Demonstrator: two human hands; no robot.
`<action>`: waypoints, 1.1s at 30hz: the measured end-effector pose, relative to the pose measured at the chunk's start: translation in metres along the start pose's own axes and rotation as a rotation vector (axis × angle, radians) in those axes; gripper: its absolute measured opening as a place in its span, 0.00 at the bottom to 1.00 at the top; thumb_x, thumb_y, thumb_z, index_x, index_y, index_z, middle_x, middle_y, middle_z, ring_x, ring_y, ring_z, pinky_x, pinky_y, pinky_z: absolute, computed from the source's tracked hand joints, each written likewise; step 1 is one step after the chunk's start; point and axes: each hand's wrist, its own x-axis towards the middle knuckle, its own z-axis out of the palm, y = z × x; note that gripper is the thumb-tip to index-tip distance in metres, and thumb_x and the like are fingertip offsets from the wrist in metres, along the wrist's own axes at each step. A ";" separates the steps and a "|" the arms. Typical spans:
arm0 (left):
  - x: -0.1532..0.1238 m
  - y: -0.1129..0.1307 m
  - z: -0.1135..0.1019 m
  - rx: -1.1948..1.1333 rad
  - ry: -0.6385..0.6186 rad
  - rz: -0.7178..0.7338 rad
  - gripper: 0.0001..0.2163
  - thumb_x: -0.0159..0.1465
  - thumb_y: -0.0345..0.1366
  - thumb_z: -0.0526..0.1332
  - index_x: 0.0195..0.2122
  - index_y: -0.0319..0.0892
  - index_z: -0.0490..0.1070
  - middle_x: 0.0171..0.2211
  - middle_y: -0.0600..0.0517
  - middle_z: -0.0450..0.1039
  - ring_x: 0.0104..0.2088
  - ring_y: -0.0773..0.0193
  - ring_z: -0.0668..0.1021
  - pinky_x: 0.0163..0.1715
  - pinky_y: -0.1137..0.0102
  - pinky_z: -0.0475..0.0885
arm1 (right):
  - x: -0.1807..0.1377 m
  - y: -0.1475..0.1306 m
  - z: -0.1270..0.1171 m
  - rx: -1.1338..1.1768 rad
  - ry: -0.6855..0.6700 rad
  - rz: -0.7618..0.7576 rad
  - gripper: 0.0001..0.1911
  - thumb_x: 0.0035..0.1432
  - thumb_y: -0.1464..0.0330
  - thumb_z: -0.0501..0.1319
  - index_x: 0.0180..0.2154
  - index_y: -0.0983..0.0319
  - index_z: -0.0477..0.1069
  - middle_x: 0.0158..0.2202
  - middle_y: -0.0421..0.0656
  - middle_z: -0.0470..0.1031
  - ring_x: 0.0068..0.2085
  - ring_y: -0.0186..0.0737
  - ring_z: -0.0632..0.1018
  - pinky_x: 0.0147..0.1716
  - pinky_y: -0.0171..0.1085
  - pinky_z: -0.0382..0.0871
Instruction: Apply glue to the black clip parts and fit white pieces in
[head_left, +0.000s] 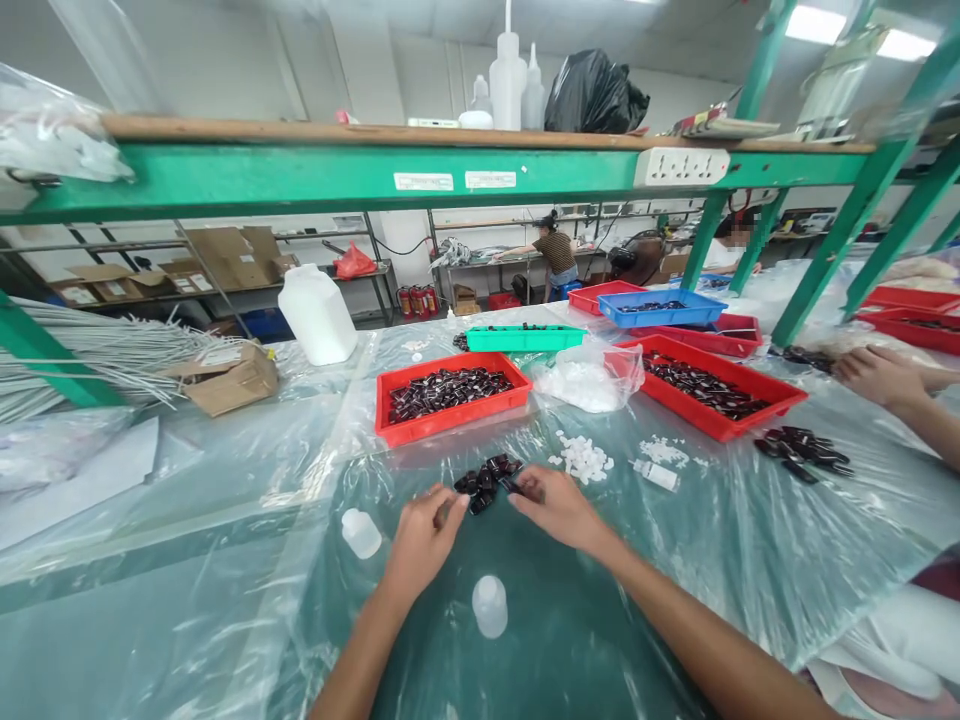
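- A loose pile of small glossy dark pieces (484,478) lies on the desk (585,630) at the centre of the frame, between the two hands.
- The right hand (555,505) is at the pile's right edge, its grip closed with thumb and fingertips pinching one dark piece (511,485).
- The left hand (425,530) is at the pile's left edge, its grip nearly closed; I cannot tell whether it has hold of anything.
- A small white bottle (361,534) stands left of the left hand, and a second white bottle (490,607) is at lower centre.
- Right of the pile lie a heap of white bits (583,457) and a small clear container (657,474) on its side.
- Above the pile is a red tray (457,420) of dark pieces, with a green tray (525,340) behind.
- At the right edge of the frame, a co-worker's hand (874,373) reaches in.
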 end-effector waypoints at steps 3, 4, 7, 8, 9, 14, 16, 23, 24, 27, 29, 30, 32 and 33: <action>-0.002 0.022 0.011 -0.136 0.009 -0.010 0.12 0.73 0.43 0.60 0.45 0.37 0.74 0.38 0.51 0.76 0.32 0.65 0.79 0.30 0.69 0.78 | -0.001 -0.031 0.009 0.094 0.075 -0.103 0.13 0.70 0.61 0.62 0.48 0.64 0.72 0.43 0.43 0.76 0.39 0.38 0.79 0.41 0.42 0.78; -0.004 0.027 0.014 -0.172 0.036 -0.018 0.12 0.73 0.43 0.60 0.45 0.37 0.74 0.38 0.50 0.76 0.34 0.65 0.80 0.31 0.69 0.78 | 0.000 -0.039 0.013 0.116 0.094 -0.127 0.13 0.70 0.61 0.62 0.48 0.64 0.72 0.43 0.44 0.76 0.40 0.39 0.79 0.42 0.43 0.78; -0.015 0.032 0.017 -0.234 0.150 -0.060 0.13 0.73 0.43 0.60 0.46 0.38 0.74 0.41 0.49 0.76 0.38 0.62 0.80 0.35 0.66 0.79 | -0.003 -0.046 0.016 0.197 0.068 -0.214 0.13 0.69 0.61 0.63 0.49 0.63 0.72 0.46 0.45 0.76 0.43 0.41 0.78 0.46 0.46 0.77; -0.019 0.030 0.015 -0.245 0.182 -0.076 0.13 0.73 0.43 0.60 0.47 0.38 0.74 0.42 0.48 0.76 0.39 0.61 0.80 0.36 0.65 0.79 | -0.007 -0.042 0.013 0.231 0.038 -0.243 0.13 0.69 0.61 0.63 0.50 0.63 0.72 0.47 0.45 0.75 0.44 0.41 0.78 0.46 0.46 0.76; -0.023 0.027 0.012 -0.252 0.206 -0.091 0.13 0.73 0.43 0.61 0.47 0.38 0.74 0.43 0.48 0.76 0.40 0.60 0.80 0.37 0.64 0.79 | -0.011 -0.035 0.008 0.266 -0.005 -0.271 0.14 0.68 0.62 0.63 0.51 0.62 0.71 0.48 0.46 0.75 0.44 0.41 0.78 0.46 0.46 0.76; -0.032 0.010 -0.004 -0.262 0.232 -0.126 0.13 0.72 0.43 0.62 0.49 0.38 0.73 0.41 0.50 0.75 0.34 0.65 0.79 0.32 0.68 0.78 | -0.043 -0.001 -0.008 0.417 -0.354 -0.332 0.24 0.54 0.64 0.74 0.52 0.59 0.73 0.48 0.43 0.77 0.39 0.38 0.79 0.37 0.37 0.77; -0.032 0.009 -0.006 -0.262 0.221 -0.107 0.13 0.72 0.42 0.62 0.50 0.38 0.73 0.39 0.50 0.75 0.32 0.65 0.78 0.30 0.69 0.78 | -0.054 -0.003 -0.001 0.431 -0.407 -0.315 0.30 0.47 0.65 0.77 0.52 0.56 0.74 0.51 0.43 0.77 0.42 0.40 0.79 0.40 0.38 0.77; -0.037 0.026 -0.004 -0.186 0.234 0.034 0.09 0.76 0.36 0.54 0.46 0.41 0.73 0.38 0.51 0.71 0.32 0.67 0.75 0.30 0.71 0.74 | -0.038 -0.025 0.010 0.513 -0.348 -0.300 0.14 0.56 0.71 0.68 0.44 0.57 0.72 0.41 0.38 0.81 0.43 0.39 0.82 0.49 0.38 0.77; -0.039 0.029 -0.004 -0.165 0.232 0.064 0.08 0.76 0.35 0.54 0.46 0.42 0.73 0.38 0.51 0.72 0.33 0.66 0.76 0.32 0.71 0.74 | -0.032 -0.024 0.005 0.520 -0.333 -0.326 0.13 0.57 0.71 0.67 0.44 0.57 0.71 0.40 0.37 0.80 0.42 0.38 0.82 0.47 0.37 0.78; -0.043 0.037 -0.002 -0.113 0.223 0.157 0.07 0.74 0.30 0.56 0.47 0.45 0.72 0.39 0.51 0.75 0.37 0.65 0.77 0.37 0.71 0.73 | -0.018 -0.013 -0.011 0.505 -0.222 -0.395 0.13 0.62 0.68 0.64 0.48 0.54 0.69 0.43 0.39 0.78 0.42 0.37 0.81 0.42 0.34 0.79; -0.046 0.041 0.001 -0.092 0.212 0.203 0.08 0.73 0.28 0.57 0.49 0.46 0.72 0.40 0.51 0.75 0.39 0.64 0.77 0.39 0.71 0.72 | -0.017 -0.003 -0.018 0.488 -0.133 -0.412 0.16 0.64 0.68 0.64 0.52 0.50 0.69 0.46 0.39 0.76 0.45 0.37 0.80 0.41 0.32 0.77; -0.046 0.042 0.003 -0.086 0.206 0.218 0.09 0.73 0.27 0.58 0.50 0.46 0.72 0.40 0.51 0.75 0.39 0.65 0.77 0.39 0.72 0.72 | -0.019 0.001 -0.020 0.473 -0.096 -0.422 0.18 0.64 0.68 0.64 0.53 0.48 0.69 0.47 0.39 0.76 0.46 0.37 0.79 0.41 0.31 0.76; -0.047 0.043 0.006 -0.082 0.190 0.231 0.10 0.73 0.26 0.58 0.51 0.45 0.71 0.41 0.50 0.75 0.41 0.65 0.77 0.39 0.72 0.72 | -0.022 0.008 -0.023 0.396 -0.030 -0.463 0.21 0.63 0.69 0.66 0.56 0.46 0.69 0.49 0.39 0.76 0.49 0.37 0.78 0.43 0.31 0.75; -0.046 0.043 0.007 -0.080 0.182 0.232 0.11 0.73 0.26 0.58 0.52 0.45 0.71 0.42 0.49 0.74 0.41 0.65 0.77 0.39 0.72 0.72 | -0.024 0.010 -0.024 0.336 0.000 -0.490 0.22 0.63 0.69 0.66 0.56 0.47 0.68 0.50 0.40 0.76 0.49 0.38 0.78 0.43 0.32 0.75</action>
